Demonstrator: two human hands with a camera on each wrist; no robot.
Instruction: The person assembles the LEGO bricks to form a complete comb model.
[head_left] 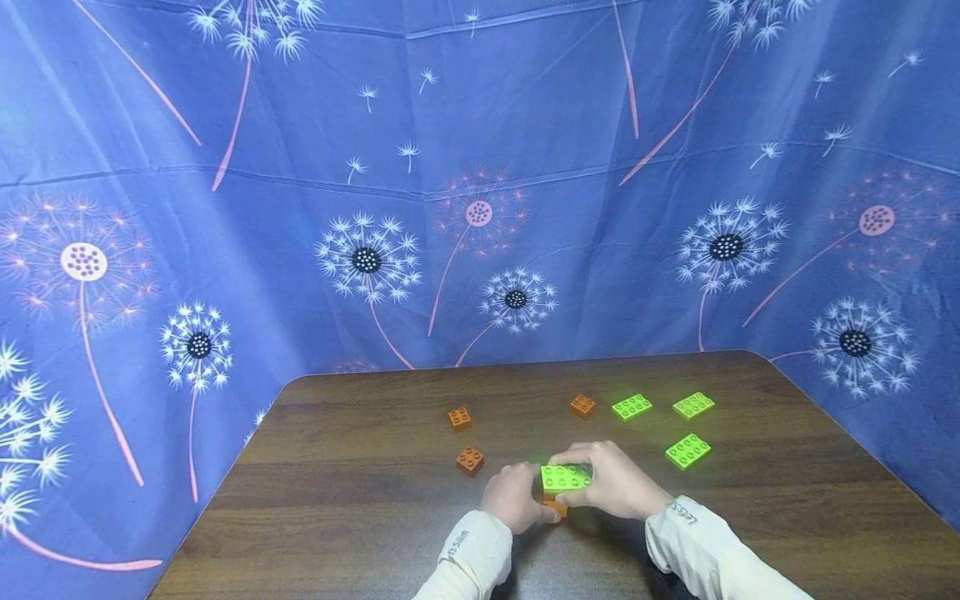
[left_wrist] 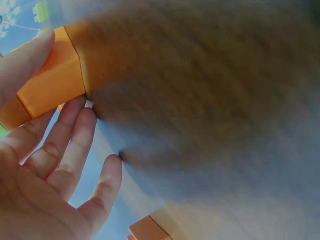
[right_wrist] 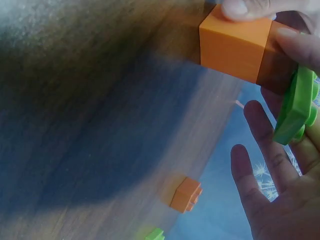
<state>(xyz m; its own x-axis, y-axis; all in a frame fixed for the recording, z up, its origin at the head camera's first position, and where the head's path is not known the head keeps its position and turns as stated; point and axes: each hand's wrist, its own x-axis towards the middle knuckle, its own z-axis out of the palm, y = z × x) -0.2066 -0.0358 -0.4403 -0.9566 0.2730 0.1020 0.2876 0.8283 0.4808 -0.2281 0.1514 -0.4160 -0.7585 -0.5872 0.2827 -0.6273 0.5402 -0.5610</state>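
A small stack stands on the table between the two hands: square orange bricks [right_wrist: 232, 47] below and a flat lime-green brick with round studs [head_left: 564, 477] on top. My left hand [head_left: 513, 500] pinches the lower orange brick [left_wrist: 52, 80] between thumb and fingers, its other fingertips down near the tabletop. My right hand [head_left: 611, 483] holds the green brick, thumb at the near side and fingers at the far side. In the right wrist view the green brick [right_wrist: 296, 107] sticks out past the orange ones, and two fingers stretch away from it.
On the wooden table [head_left: 337, 500] lie loose orange bricks [head_left: 470, 461], [head_left: 460, 418] to the left and another orange brick [head_left: 582, 406] farther back. Flat green bricks [head_left: 632, 407], [head_left: 693, 405], [head_left: 687, 451] lie at the right. A blue dandelion-print cloth [head_left: 420, 275] hangs behind the table.
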